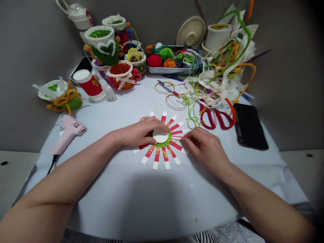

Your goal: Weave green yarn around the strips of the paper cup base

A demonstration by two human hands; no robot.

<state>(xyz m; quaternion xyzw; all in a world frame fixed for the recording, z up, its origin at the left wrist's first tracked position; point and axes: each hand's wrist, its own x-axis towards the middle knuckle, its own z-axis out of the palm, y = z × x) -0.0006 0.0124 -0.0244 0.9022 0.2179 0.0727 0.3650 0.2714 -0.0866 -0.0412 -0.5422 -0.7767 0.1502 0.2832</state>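
A paper cup [160, 135] cut into red and white strips lies fanned out flat like a sun. Green yarn [166, 143] is woven in a ring around its white round base. My left hand [141, 131] rests over the cup's left side, thumb and fingers curved around the base and holding it down. At the right, my right hand [202, 145] has its fingertips pinched at the end of one strip [176, 137], which looks slightly raised. Loose green yarn [192, 118] trails behind that hand; whether its fingers also hold yarn is hidden.
A pink glue gun [68, 133] lies left, near a red paper cup [89, 86]. Decorated yarn baskets [105, 44] and a metal tray [172, 70] of yarn balls stand behind. Right are red-handled scissors [219, 119], a black phone [250, 126] and tangled lace [210, 82].
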